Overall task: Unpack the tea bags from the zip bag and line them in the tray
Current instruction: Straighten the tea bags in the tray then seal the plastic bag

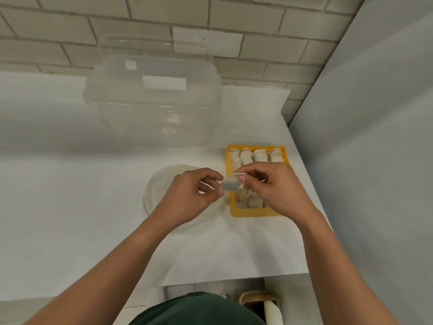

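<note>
Yellow tray [236, 212] of tea bags sits right of centre; left hand [189, 198] and right hand [276, 188] pinch one tea bag [230, 184] above it.

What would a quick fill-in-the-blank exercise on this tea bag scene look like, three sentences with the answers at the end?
1. The left hand and right hand together pinch one ____.
2. The yellow tray lies to the ____ of the zip bag.
3. The wall behind the clear container is covered in ____.
Missing words: tea bag; right; tiles.
</note>
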Demonstrator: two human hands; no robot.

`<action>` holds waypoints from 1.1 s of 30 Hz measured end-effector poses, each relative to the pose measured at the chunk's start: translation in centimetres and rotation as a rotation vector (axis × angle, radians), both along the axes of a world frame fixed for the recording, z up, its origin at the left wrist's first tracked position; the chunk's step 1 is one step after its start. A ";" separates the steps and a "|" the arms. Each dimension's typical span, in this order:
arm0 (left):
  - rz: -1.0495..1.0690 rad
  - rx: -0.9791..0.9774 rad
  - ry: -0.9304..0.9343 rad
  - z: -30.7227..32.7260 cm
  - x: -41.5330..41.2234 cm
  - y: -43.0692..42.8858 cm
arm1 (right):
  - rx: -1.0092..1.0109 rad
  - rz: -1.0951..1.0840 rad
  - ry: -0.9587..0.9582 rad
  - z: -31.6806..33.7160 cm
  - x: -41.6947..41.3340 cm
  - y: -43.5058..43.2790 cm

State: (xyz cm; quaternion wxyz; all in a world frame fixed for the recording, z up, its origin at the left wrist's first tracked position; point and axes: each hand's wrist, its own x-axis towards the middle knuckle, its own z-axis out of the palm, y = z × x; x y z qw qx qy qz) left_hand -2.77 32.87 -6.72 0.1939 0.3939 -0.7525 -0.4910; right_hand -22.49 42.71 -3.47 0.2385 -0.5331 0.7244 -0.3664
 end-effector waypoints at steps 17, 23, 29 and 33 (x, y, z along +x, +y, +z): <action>-0.014 -0.125 -0.219 -3.7 -7.1 5.2 | 0.361 0.001 0.320 -3.2 -13.3 6.0; -0.001 -0.211 -0.307 -3.8 -7.7 5.6 | 0.426 0.016 0.455 -5.0 -13.0 5.5; 0.011 -0.239 -0.321 -4.0 -7.9 5.9 | 0.315 0.034 0.605 -5.8 -12.4 5.8; 0.016 -0.236 -0.325 -4.0 -8.0 6.0 | 0.300 0.014 0.661 -6.1 -12.8 5.7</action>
